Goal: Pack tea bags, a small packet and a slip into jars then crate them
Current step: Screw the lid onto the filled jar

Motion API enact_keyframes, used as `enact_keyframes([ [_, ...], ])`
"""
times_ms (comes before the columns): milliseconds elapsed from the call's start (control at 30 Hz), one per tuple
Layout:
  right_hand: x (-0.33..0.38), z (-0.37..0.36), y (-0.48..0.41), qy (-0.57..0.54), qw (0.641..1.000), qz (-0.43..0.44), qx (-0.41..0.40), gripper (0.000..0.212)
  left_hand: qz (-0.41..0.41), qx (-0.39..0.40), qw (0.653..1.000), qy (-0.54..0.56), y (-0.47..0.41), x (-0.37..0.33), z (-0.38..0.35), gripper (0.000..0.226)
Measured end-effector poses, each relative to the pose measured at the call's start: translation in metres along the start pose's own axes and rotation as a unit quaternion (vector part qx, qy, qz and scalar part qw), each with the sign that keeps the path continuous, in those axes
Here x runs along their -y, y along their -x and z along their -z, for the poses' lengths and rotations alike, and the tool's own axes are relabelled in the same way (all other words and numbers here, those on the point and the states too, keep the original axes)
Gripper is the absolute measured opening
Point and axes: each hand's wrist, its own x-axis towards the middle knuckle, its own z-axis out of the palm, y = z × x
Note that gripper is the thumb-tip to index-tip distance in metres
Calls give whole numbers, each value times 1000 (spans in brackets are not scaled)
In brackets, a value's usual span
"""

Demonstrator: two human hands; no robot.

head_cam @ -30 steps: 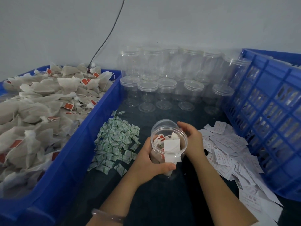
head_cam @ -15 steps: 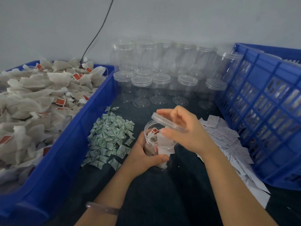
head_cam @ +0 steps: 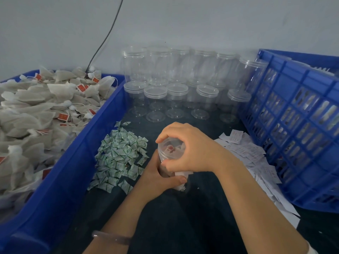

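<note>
A clear plastic jar (head_cam: 169, 153) stands on the dark table in the middle, with tea bags and a white slip inside. My left hand (head_cam: 157, 178) grips the jar's body from the near left side. My right hand (head_cam: 190, 149) curls over the top and holds the clear lid (head_cam: 170, 146) down on the jar's mouth. Small green-and-white packets (head_cam: 119, 156) lie in a heap left of the jar. White slips (head_cam: 251, 154) are strewn to the right. Tea bags (head_cam: 36, 116) fill the blue bin on the left.
Several empty lidded jars (head_cam: 176, 92) stand in rows at the back against the wall. A blue lattice crate (head_cam: 300, 121) stands at the right. The blue bin's wall (head_cam: 73, 162) borders the left. A black cable (head_cam: 104, 39) hangs on the wall.
My right hand picked the lid up from behind the open jar, brought it over the mouth, and now holds it on top. My left hand kept its hold on the jar.
</note>
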Motion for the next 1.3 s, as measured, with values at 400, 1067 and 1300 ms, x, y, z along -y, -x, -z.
enact_keyframes([
  [400,0,-2,2,51,997,33,-56,47,6,9,999,-45,-7,13,1,50],
  [1067,-1,-9,4,22,999,-29,-31,48,-2,1,999,34,-3,2,-3,79],
  [1300,3,-10,5,15,997,-51,-48,43,-2,-14,999,36,-4,4,-6,82],
])
